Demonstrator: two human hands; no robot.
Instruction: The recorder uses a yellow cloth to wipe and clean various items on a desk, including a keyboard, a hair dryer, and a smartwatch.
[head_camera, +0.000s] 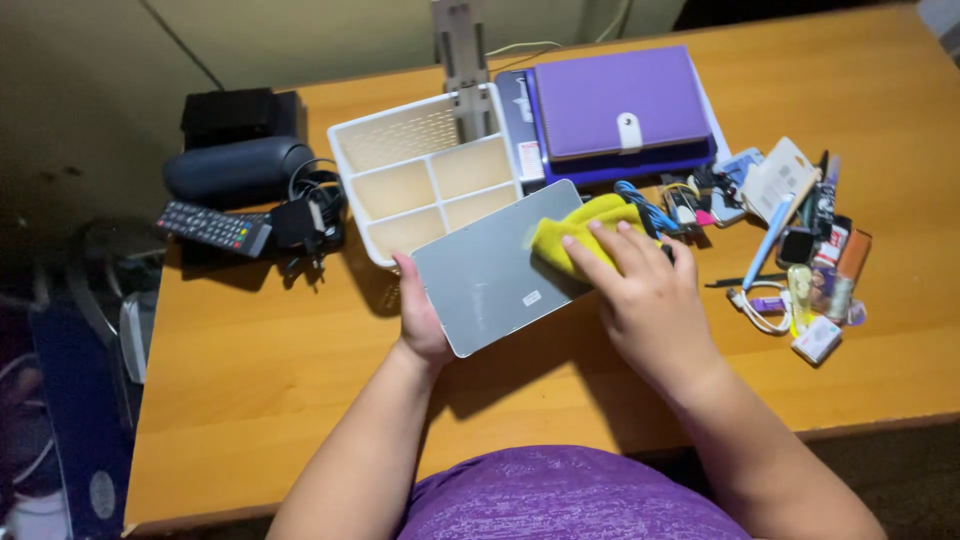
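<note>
The gray tablet, tilted above the wooden desk, rests in my left hand, which is closed around its lower left edge, while my right hand presses a yellow cloth flat on its upper corner. It looks stiff, smooth, slippery and probably breakable, best held by its edges. A white divided tray sits just behind.
</note>
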